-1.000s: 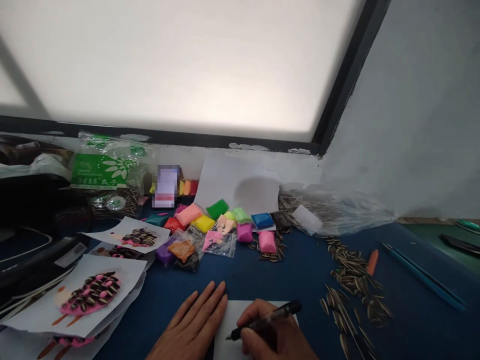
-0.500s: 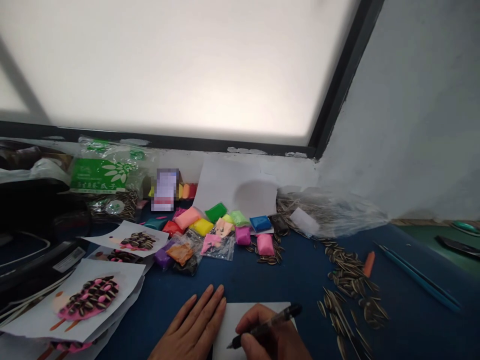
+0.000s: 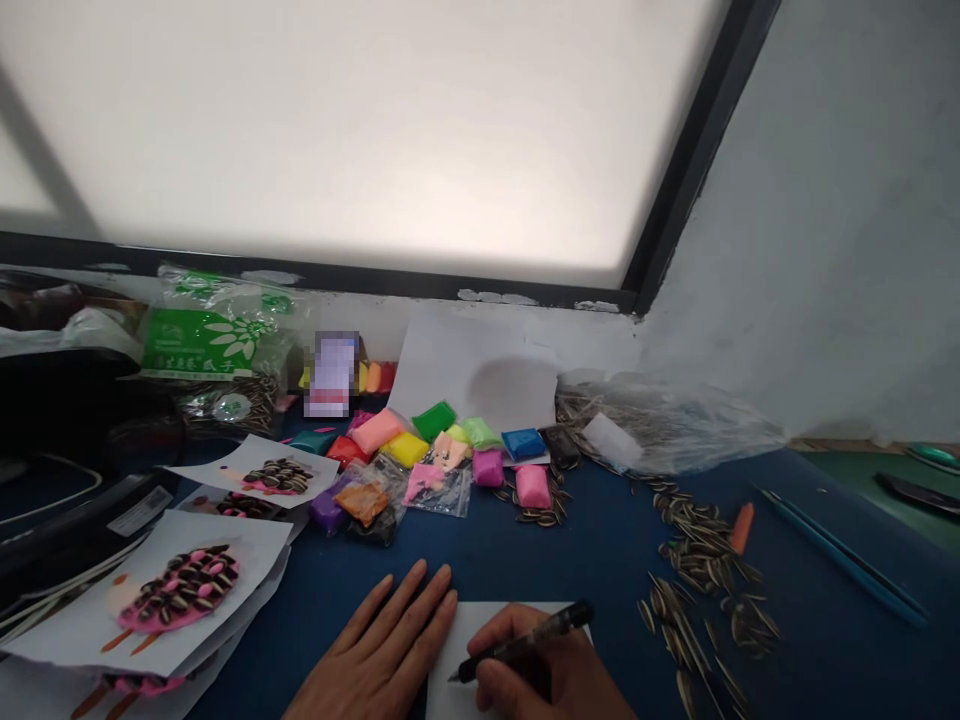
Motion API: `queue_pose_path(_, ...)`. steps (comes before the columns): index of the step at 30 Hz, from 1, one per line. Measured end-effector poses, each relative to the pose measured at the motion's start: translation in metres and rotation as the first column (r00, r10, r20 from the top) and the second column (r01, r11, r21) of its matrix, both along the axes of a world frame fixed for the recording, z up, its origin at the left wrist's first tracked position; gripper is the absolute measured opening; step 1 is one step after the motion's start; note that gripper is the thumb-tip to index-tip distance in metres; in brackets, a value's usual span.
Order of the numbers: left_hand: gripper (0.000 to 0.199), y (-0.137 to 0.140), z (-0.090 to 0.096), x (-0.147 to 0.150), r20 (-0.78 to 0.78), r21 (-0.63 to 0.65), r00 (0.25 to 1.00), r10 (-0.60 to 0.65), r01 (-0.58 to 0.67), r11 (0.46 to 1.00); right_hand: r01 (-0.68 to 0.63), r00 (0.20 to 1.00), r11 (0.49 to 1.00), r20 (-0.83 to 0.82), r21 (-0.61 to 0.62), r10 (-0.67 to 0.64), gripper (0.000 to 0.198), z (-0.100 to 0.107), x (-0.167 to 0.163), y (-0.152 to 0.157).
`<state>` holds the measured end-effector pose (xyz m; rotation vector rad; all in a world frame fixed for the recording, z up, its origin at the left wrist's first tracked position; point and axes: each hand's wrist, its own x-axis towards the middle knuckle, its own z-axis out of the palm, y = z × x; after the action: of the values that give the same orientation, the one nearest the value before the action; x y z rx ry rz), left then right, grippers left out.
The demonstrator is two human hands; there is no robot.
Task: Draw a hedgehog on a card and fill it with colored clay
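Note:
A white sheet of paper (image 3: 465, 630) lies in front of me on the blue tabletop. My left hand (image 3: 382, 650) is flat at its left side, fingers stretched out, the edge of the hand along the paper's border. Closed around a black pen (image 3: 525, 645), my right hand (image 3: 544, 665) rests over the sheet. The pen's tip points left and down, at or just above the paper; contact is hard to make out. No marks can be seen on the visible part of the sheet.
Hedgehog pictures (image 3: 180, 590) of clay and seeds are stacked at left. Clay packets (image 3: 409, 450) in several colours lie ahead, near a bag of sunflower seeds (image 3: 217, 350). Loose seeds (image 3: 697, 540), an orange clay stick (image 3: 741, 528) and blue tweezers (image 3: 847, 560) are at right.
The pen and my right hand have shifted slightly, the tip a little left and up. My left hand stays flat beside the paper. The whole view has moved a little.

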<state>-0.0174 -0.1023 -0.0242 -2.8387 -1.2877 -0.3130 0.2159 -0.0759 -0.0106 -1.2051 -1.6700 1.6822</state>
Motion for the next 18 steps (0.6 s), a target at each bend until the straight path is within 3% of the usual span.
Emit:
queue_pose_path(3,0.089,0.005,-0.009,-0.001,-0.023,0.013,0.999,-0.024,0.024,1.000,-0.008,1.000,1.000,-0.007,-0.006,0.008,0.022,0.000,0.000,0.000)
queue_pose_path(6,0.101,0.012,-0.029,-0.002,-0.009,0.053,0.997,-0.070,0.071,0.996,-0.009,1.000,1.000,-0.007,-0.003,0.009,0.021,-0.001,-0.001,0.000)
queue_pose_path(10,0.082,0.018,-0.049,-0.003,-0.031,0.037,0.999,-0.028,0.029,0.999,-0.017,1.000,1.000,-0.007,-0.003,0.017,0.021,-0.001,-0.002,0.000)
queue_pose_path(13,0.083,0.016,-0.042,-0.003,-0.021,0.034,0.999,-0.037,0.038,0.999,0.012,0.999,0.999,-0.038,-0.034,-0.014,0.024,0.003,-0.003,0.000)
queue_pose_path(16,0.096,0.010,-0.021,-0.002,-0.003,0.031,0.997,-0.072,0.072,0.997,0.095,0.992,0.994,-0.080,-0.047,-0.098,0.037,0.009,-0.003,0.000)
queue_pose_path(18,0.092,0.006,-0.007,0.000,-0.024,-0.011,0.999,-0.036,0.036,0.999,0.155,0.984,0.988,-0.088,-0.007,-0.155,0.045,0.014,-0.002,0.001)
